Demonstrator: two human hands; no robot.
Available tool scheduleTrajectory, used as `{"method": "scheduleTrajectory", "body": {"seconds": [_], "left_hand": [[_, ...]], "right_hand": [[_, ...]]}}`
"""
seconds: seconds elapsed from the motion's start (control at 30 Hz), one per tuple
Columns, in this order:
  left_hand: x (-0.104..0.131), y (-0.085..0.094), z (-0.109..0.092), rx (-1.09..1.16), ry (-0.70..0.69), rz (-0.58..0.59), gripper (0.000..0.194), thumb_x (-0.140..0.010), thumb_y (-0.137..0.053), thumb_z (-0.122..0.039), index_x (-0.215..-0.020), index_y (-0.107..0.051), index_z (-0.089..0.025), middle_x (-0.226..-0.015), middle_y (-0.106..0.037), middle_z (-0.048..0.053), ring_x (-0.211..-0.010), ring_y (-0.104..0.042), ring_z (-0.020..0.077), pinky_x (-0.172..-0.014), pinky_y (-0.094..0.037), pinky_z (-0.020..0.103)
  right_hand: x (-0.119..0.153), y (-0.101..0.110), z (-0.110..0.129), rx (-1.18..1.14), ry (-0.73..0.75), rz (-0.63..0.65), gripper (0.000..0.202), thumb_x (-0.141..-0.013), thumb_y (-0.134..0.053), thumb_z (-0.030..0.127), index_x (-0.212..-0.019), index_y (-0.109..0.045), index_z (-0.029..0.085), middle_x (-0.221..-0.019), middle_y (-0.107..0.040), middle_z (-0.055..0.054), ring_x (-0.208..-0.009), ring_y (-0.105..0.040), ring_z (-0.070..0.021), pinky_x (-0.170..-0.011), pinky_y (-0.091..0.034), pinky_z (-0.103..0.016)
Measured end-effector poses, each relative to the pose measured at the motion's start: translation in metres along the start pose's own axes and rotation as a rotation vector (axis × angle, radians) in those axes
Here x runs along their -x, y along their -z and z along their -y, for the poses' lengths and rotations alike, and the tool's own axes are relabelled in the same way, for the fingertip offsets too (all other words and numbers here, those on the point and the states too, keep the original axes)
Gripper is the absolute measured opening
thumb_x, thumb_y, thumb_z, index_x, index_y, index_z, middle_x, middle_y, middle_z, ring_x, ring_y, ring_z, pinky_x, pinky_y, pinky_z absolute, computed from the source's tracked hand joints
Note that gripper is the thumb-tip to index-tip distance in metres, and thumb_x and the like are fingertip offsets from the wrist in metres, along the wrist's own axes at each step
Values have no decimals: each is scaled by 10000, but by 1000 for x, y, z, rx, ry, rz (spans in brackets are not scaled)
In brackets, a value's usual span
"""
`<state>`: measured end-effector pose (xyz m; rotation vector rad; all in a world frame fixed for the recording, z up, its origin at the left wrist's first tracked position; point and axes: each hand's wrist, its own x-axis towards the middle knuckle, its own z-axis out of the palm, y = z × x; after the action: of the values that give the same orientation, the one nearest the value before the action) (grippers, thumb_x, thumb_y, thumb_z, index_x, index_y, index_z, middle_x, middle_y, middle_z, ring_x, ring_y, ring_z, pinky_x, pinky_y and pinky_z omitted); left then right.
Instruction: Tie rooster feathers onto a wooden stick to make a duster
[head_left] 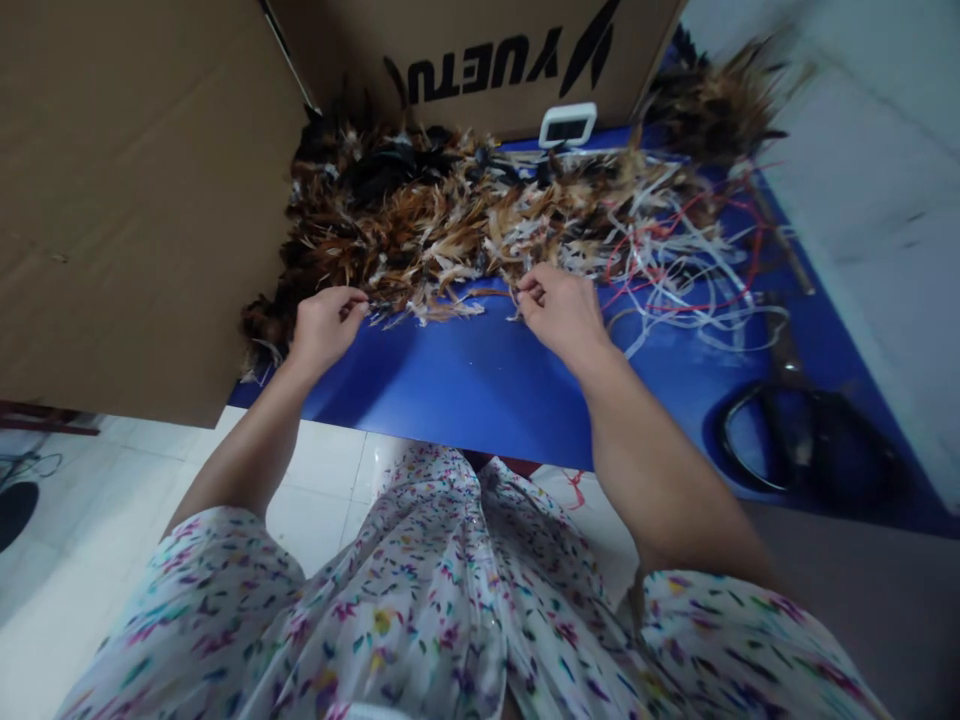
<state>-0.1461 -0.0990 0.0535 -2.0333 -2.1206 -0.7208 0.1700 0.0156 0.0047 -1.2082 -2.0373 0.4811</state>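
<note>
A long heap of brown, black and cream feathers (420, 225) lies across the blue tabletop (450, 375). At the heap's front left edge is my left hand (324, 322), thumb and fingers pinched together; what they hold, if anything, is too small to make out. My right hand (561, 308) is also closed in a pinch, further right along the same edge. A thin brown feather (487, 293) reaches leftward from its fingertips. Bare blue surface shows between the two hands, in front of the heap.
Tangled white and red plastic ties (686, 265) lie right of the heap, with black-handled scissors (795, 440) nearer the front. A tall cardboard box (480, 50) stands behind, cardboard (135, 200) rises at left. A small white-framed device (568, 126) and another feather bunch (712, 100) sit at the back.
</note>
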Motion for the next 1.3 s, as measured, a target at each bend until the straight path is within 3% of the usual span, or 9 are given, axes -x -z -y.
{"method": "scheduleTrajectory", "body": {"seconds": [0.13, 0.3, 0.47, 0.63, 0.83, 0.97, 1.13, 1.3], "left_hand": [[-24, -24, -38, 62, -197, 137, 214, -888, -596, -259, -1014, -747, -175, -942, -749, 71, -839, -672, 193, -820, -520, 324], [-48, -59, -67, 79, -361, 278, 265, -862, -675, -258, -1105, -723, -166, -989, -717, 93, -956, -669, 234, -895, -515, 361], [-58, -90, -82, 77, -333, 282, 353, -826, -743, -284, -1147, -684, -150, -1102, -671, 126, -1050, -645, 259, -946, -509, 380], [-58, -110, -85, 105, -274, 264, 228, -848, -708, -281, -1034, -692, -151, -1027, -656, 110, -939, -639, 233, -900, -514, 378], [-52, -117, -84, 145, -243, 185, 112, -881, -649, -237, -963, -671, -163, -965, -652, 100, -870, -630, 217, -837, -510, 360], [-48, -119, -82, 162, -264, 160, 143, -883, -638, -231, -1003, -673, -161, -989, -656, 111, -888, -637, 228, -840, -514, 363], [-47, -116, -78, 220, -316, 122, 166, -883, -619, -213, -1025, -687, -161, -993, -671, 105, -903, -648, 218, -833, -526, 342], [-50, -112, -76, 311, -342, 11, 139, -898, -590, -203, -984, -696, -176, -950, -696, 79, -855, -650, 183, -820, -532, 317]], "right_hand": [[-1, 9, 4, -23, -50, -74, 164, -884, -570, 257, -998, -678, 211, -825, -701, -61, -801, -665, -224, -771, -525, -373], [-5, 25, 3, 49, -111, -146, 226, -952, -482, 261, -1069, -675, 246, -921, -714, -86, -908, -664, -249, -844, -524, -397], [-10, 29, -13, 44, -110, -146, 258, -875, -492, 151, -1021, -689, 231, -1005, -701, -87, -962, -655, -242, -856, -532, -399], [-11, 29, -14, 49, -106, -6, 300, -809, -492, 64, -945, -719, 205, -909, -701, -72, -872, -664, -230, -830, -535, -384], [-5, 19, -10, 186, 111, 186, 418, -800, -489, 17, -1048, -760, 217, -988, -680, -98, -990, -614, -259, -924, -486, -422], [0, 7, -8, 270, 194, 227, 279, -855, -537, 94, -945, -773, 212, -1008, -653, -117, -1039, -566, -288, -976, -457, -474], [-4, 7, -2, 109, 151, 103, 212, -894, -523, 141, -882, -721, 213, -1016, -647, -99, -1033, -593, -252, -969, -485, -433], [-13, 20, 3, -278, -124, -96, 103, -925, -551, 289, -957, -637, 240, -962, -679, -51, -898, -664, -191, -795, -550, -346]]}}
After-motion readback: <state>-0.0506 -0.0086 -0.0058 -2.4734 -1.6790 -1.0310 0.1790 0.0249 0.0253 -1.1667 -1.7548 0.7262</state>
